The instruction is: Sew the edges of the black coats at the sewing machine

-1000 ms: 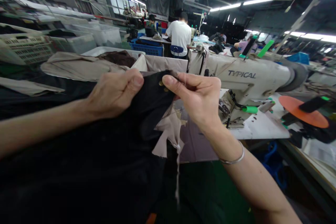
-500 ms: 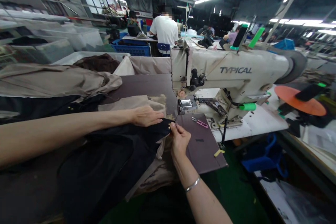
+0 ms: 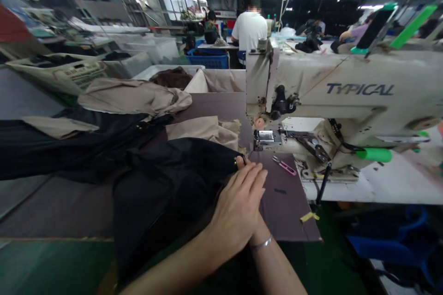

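Observation:
A black garment (image 3: 173,179) lies spread over the brown work table (image 3: 287,203). Its edge, with a small brass fitting (image 3: 236,162), sits just left of the presser foot (image 3: 265,138) of a cream TYPICAL sewing machine (image 3: 346,97). My left hand (image 3: 237,207) lies flat on that edge with fingers stretched toward the presser foot. Beneath it is my right hand (image 3: 259,228), mostly covered, with only the wrist and its silver bracelet plainly showing. A beige fabric piece (image 3: 207,131) rests behind the black garment.
Pink thread snips (image 3: 284,166) lie on the table right of my hands, and a yellow tape scrap (image 3: 309,216) sits near the front edge. Beige garments (image 3: 134,97) and plastic bins (image 3: 69,71) stand at the back left. A person in a white shirt (image 3: 249,32) sits beyond.
The black garment went from being held up in both hands to lying on the table. My left hand has moved over my right hand at the garment's edge by the presser foot.

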A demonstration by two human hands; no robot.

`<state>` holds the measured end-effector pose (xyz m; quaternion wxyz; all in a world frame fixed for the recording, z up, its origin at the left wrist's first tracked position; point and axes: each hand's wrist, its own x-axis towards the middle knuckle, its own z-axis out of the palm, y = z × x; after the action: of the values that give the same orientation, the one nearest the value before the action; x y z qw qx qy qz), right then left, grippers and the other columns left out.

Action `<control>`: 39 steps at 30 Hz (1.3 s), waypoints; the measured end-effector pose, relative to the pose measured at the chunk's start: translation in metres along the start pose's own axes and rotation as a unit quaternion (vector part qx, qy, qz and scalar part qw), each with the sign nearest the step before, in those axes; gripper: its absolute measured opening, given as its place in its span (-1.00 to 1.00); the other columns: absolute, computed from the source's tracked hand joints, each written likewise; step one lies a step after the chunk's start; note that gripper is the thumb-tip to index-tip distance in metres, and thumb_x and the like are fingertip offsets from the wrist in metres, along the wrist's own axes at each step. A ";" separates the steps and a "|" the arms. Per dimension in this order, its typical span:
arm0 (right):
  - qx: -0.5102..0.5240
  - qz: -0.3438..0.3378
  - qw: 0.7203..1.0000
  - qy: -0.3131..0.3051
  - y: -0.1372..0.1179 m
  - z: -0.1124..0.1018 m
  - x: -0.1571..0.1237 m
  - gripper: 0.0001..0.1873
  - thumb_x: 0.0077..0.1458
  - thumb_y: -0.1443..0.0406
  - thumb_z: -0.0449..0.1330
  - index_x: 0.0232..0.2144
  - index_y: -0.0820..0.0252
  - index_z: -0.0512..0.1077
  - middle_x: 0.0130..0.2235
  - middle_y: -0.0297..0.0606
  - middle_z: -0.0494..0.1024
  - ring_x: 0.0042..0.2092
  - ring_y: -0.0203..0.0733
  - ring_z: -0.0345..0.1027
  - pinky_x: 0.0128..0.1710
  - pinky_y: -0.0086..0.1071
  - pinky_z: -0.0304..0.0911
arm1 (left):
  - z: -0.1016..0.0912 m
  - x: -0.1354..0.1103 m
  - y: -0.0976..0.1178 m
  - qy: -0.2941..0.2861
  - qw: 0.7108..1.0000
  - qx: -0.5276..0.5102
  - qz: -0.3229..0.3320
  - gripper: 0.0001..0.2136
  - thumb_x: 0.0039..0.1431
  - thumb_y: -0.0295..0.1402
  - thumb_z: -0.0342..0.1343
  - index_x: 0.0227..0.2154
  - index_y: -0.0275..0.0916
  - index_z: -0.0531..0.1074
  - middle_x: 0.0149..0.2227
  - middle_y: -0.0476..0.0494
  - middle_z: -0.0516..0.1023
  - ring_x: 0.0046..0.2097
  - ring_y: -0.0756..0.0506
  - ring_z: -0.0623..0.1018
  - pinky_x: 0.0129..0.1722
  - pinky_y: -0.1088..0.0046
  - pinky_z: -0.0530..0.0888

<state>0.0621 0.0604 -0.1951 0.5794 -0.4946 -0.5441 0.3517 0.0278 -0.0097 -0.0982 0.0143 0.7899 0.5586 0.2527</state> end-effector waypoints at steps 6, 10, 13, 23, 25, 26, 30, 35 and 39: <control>0.147 0.090 0.983 0.065 -0.009 -0.016 0.007 -0.52 0.12 0.04 0.23 -0.19 0.37 0.62 -0.27 -0.10 0.61 -0.21 -0.07 0.48 -0.13 -0.24 0.41 | 0.015 0.066 -0.066 -0.002 0.999 0.032 -0.014 -0.60 0.44 -0.26 -0.23 -0.19 -0.34 0.51 -0.15 -0.30 0.59 0.00 -0.21 0.50 0.23 0.07 0.18; 0.224 0.111 0.965 0.076 -0.024 -0.005 0.026 -0.50 0.07 0.06 0.29 -0.12 0.38 0.60 -0.21 -0.09 0.61 -0.25 -0.19 0.46 -0.15 -0.30 0.42 | -0.012 0.095 -0.098 -0.056 0.997 0.008 0.049 -0.56 0.43 -0.17 -0.17 -0.48 -0.27 0.42 -0.43 -0.14 0.53 -0.30 -0.10 0.50 -0.12 0.31 0.34; 0.287 0.120 0.946 0.091 -0.032 0.008 0.040 -0.53 0.02 0.10 0.33 -0.14 0.36 0.60 -0.17 -0.11 0.60 -0.23 -0.24 0.44 -0.13 -0.34 0.40 | -0.022 0.112 -0.110 -0.063 0.994 -0.030 0.079 -0.65 0.40 -0.16 -0.12 -0.36 -0.26 0.41 -0.31 -0.14 0.52 -0.20 -0.11 0.48 -0.10 0.35 0.29; 0.273 0.155 0.943 0.112 0.000 0.009 0.054 -0.55 0.00 0.09 0.34 -0.23 0.41 0.61 -0.31 -0.16 0.59 -0.35 -0.31 0.37 -0.28 -0.42 0.36 | 0.015 0.145 -0.154 -0.212 0.953 -0.212 0.041 -0.64 0.33 -0.11 -0.06 -0.38 -0.30 0.44 -0.37 -0.08 0.46 -0.31 -0.05 0.41 -0.28 0.47 0.29; 0.262 0.152 0.946 0.113 0.000 0.008 0.055 -0.54 0.00 0.08 0.33 -0.23 0.41 0.61 -0.32 -0.16 0.59 -0.34 -0.31 0.36 -0.27 -0.42 0.35 | 0.014 0.152 -0.158 -0.269 0.934 -0.235 0.022 -0.61 0.28 -0.04 0.00 -0.34 -0.31 0.49 -0.37 -0.08 0.49 -0.31 -0.05 0.42 -0.30 0.50 0.31; 0.255 0.150 0.948 0.113 -0.001 0.008 0.056 -0.54 0.00 0.07 0.33 -0.25 0.40 0.61 -0.32 -0.17 0.59 -0.35 -0.31 0.36 -0.27 -0.42 0.35 | 0.012 0.155 -0.160 -0.301 0.922 -0.244 0.013 -0.58 0.25 -0.01 0.02 -0.34 -0.31 0.52 -0.37 -0.08 0.51 -0.33 -0.05 0.42 -0.32 0.51 0.31; 0.224 0.143 0.958 0.112 -0.003 0.005 0.057 -0.58 0.01 0.07 0.32 -0.30 0.38 0.62 -0.37 -0.23 0.57 -0.37 -0.33 0.32 -0.29 -0.44 0.32 | 0.001 0.162 -0.163 -0.420 0.865 -0.275 -0.021 -0.53 0.17 0.08 0.10 -0.33 -0.30 0.57 -0.39 -0.10 0.54 -0.38 -0.05 0.46 -0.42 0.53 0.34; 0.172 0.128 0.969 0.123 0.003 0.000 0.060 -0.58 -0.01 0.07 0.34 -0.33 0.38 0.62 -0.43 -0.27 0.53 -0.39 -0.35 0.28 -0.30 -0.47 0.28 | 0.000 0.168 -0.165 -0.445 0.844 -0.296 -0.044 -0.60 0.08 0.00 0.23 -0.31 -0.30 0.58 -0.40 -0.09 0.54 -0.37 -0.05 0.47 -0.44 0.56 0.34; 0.152 0.126 0.972 0.124 0.007 0.000 0.064 -0.58 0.02 0.06 0.32 -0.33 0.37 0.62 -0.40 -0.26 0.54 -0.36 -0.33 0.31 -0.29 -0.47 0.27 | 0.007 0.172 -0.167 -0.461 0.824 -0.323 -0.069 -0.60 0.04 -0.02 0.27 -0.26 -0.28 0.59 -0.32 -0.12 0.59 -0.30 -0.09 0.52 -0.36 0.54 0.40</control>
<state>0.0735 0.1225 -0.1836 0.6620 -0.5046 -0.3417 0.4363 -0.0726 0.2080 -0.0888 0.5417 0.7239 0.4266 0.0237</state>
